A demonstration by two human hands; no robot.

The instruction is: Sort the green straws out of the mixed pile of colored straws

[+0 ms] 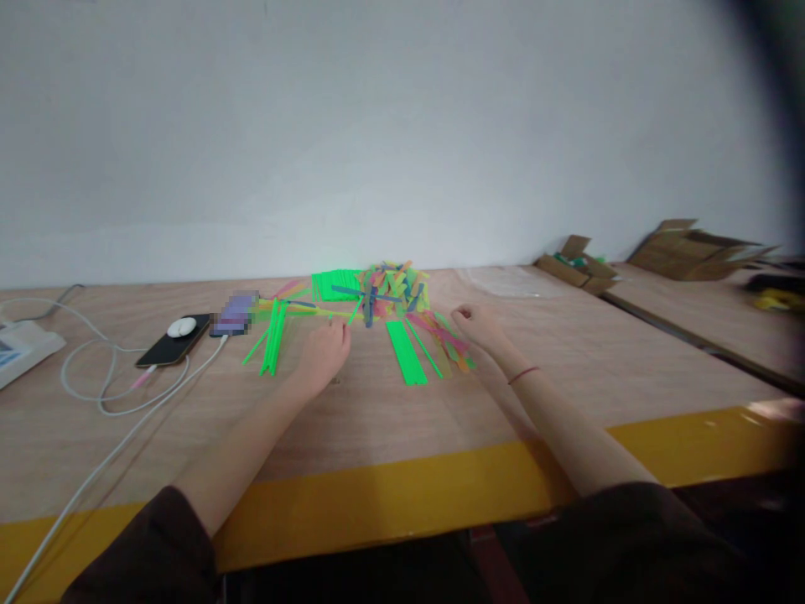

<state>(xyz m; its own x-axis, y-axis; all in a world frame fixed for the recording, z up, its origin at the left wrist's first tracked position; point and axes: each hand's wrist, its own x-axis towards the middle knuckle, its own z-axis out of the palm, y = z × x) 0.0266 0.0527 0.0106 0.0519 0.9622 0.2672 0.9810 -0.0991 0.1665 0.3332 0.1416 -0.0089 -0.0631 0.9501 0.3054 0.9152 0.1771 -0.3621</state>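
Note:
My left hand [330, 348] is closed in a pinch on a thin green stick, part of a propeller toy. Blue blades [349, 291] spread out at the stick's upper end, in front of a heap of mixed coloured blades [396, 285]. My right hand [479, 325] is raised with its fingers curled together; whether anything is in them is hidden. It is nearest to a fan of pink, orange and green strips [454, 340]. Between the hands lie flat green sticks [406, 354] side by side. More green sticks [273, 340] lie left of my left hand.
A row of green pieces [336, 285] lies at the back by the wall. On the left are a black phone [164, 348] with a white earbud case [181, 327], another phone [236, 313], white cables and a power strip [25, 348]. Cardboard boxes [575, 264] stand at the right.

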